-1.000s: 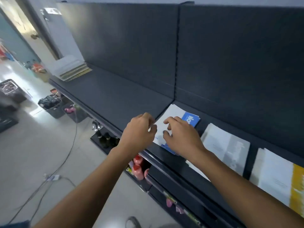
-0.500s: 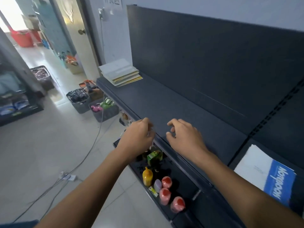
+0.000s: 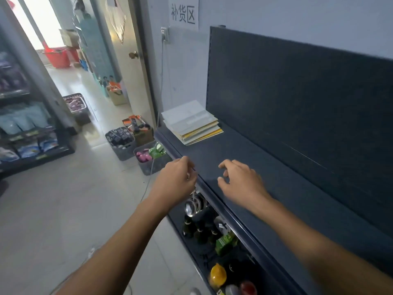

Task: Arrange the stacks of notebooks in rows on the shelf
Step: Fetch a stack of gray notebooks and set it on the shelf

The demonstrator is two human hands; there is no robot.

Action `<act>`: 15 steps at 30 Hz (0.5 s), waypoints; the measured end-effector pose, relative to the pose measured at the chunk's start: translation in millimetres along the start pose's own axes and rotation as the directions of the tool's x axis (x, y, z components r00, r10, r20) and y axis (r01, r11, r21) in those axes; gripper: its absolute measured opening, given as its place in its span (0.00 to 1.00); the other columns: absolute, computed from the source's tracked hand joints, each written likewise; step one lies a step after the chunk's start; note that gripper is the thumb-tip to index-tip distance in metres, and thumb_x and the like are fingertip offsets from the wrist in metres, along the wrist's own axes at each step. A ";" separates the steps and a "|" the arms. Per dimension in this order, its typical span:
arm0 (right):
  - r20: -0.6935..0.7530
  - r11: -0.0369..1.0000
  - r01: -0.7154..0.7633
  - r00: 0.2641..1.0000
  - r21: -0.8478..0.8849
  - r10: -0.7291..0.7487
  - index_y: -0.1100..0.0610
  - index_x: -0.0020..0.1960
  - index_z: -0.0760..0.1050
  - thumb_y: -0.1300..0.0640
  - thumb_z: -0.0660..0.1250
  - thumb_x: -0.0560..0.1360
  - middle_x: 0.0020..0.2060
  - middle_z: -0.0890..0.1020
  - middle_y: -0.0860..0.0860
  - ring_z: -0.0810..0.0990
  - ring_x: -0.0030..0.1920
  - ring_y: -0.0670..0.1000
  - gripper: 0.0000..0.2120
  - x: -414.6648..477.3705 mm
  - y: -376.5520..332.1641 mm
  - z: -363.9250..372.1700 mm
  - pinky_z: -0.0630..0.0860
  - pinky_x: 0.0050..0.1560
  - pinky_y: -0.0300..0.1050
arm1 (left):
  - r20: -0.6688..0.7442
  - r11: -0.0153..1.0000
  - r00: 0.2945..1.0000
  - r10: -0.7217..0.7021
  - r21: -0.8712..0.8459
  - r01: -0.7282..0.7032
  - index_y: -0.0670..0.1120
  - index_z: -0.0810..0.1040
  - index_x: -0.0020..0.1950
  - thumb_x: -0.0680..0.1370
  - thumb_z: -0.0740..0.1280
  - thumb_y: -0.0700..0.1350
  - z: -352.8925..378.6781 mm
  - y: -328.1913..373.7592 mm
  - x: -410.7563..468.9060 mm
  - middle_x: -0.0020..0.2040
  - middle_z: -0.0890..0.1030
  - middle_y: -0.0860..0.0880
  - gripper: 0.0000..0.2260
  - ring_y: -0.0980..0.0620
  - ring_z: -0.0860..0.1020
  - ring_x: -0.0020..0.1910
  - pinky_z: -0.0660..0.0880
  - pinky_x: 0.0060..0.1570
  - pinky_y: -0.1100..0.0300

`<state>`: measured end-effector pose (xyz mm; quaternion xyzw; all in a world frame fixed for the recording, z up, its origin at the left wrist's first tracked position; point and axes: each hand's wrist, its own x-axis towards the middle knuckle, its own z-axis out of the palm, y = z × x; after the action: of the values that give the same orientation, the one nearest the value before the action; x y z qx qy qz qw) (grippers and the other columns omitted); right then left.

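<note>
Two hands hover above the shelf: right hand loosely curled, empty; left hand at its nine o'clock, curled, seemingly empty. Notebook stack lies at eleven o'clock, well apart.

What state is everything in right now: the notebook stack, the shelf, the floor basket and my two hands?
stack of notebooks: lying flat at the shelf's far left end, slightly fanned, untouched.
shelf: carries the stack at its far end.
left hand: loosely curled, holding nothing, over the shelf's front edge.
right hand: loosely curled, holding nothing, above the shelf.
grey basket: on the floor, filled with goods.
</note>
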<state>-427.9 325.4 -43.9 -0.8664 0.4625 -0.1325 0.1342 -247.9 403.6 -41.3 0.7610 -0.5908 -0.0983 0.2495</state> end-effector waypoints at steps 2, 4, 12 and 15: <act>0.000 1.000 0.001 1.000 0.008 -0.001 0.48 0.65 0.72 0.48 0.64 0.79 0.56 0.79 0.44 0.78 0.47 0.50 0.16 32.1 -9.3 8.9 0.72 0.45 0.46 | 0.010 1.000 1.000 -0.009 0.018 0.009 0.50 0.76 0.58 0.80 0.63 0.50 -6.5 -19.3 25.8 0.52 0.80 0.54 0.09 0.52 0.78 0.50 0.79 0.51 0.51; 0.018 1.000 -0.002 1.000 0.016 0.001 0.48 0.65 0.72 0.48 0.64 0.79 0.56 0.79 0.45 0.79 0.49 0.51 0.16 59.9 -20.3 17.5 0.76 0.47 0.48 | 0.013 0.999 1.000 -0.001 0.037 0.000 0.50 0.76 0.58 0.80 0.63 0.50 -12.2 -38.4 48.8 0.52 0.80 0.54 0.09 0.52 0.78 0.50 0.79 0.51 0.51; 0.069 0.999 -0.047 0.996 -0.015 0.048 0.48 0.64 0.72 0.47 0.64 0.79 0.55 0.78 0.44 0.80 0.48 0.51 0.15 151.1 -53.4 42.6 0.77 0.47 0.49 | 0.042 1.000 0.999 0.004 0.008 -0.004 0.50 0.76 0.57 0.81 0.62 0.50 -32.5 -114.4 124.6 0.51 0.80 0.54 0.08 0.53 0.78 0.49 0.79 0.50 0.51; 0.063 0.995 -0.101 0.993 -0.028 0.102 0.47 0.62 0.72 0.47 0.63 0.79 0.55 0.78 0.43 0.79 0.48 0.51 0.13 181.0 -68.7 56.9 0.75 0.47 0.48 | 0.062 0.998 0.997 0.055 -0.012 -0.054 0.49 0.76 0.59 0.81 0.63 0.50 -40.3 -143.5 154.6 0.52 0.80 0.54 0.10 0.53 0.79 0.50 0.79 0.51 0.52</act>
<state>-258.0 217.0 -53.3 -0.8471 0.5030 -0.0917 0.1448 -64.3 293.1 -55.5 0.7399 -0.6182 -0.1182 0.2373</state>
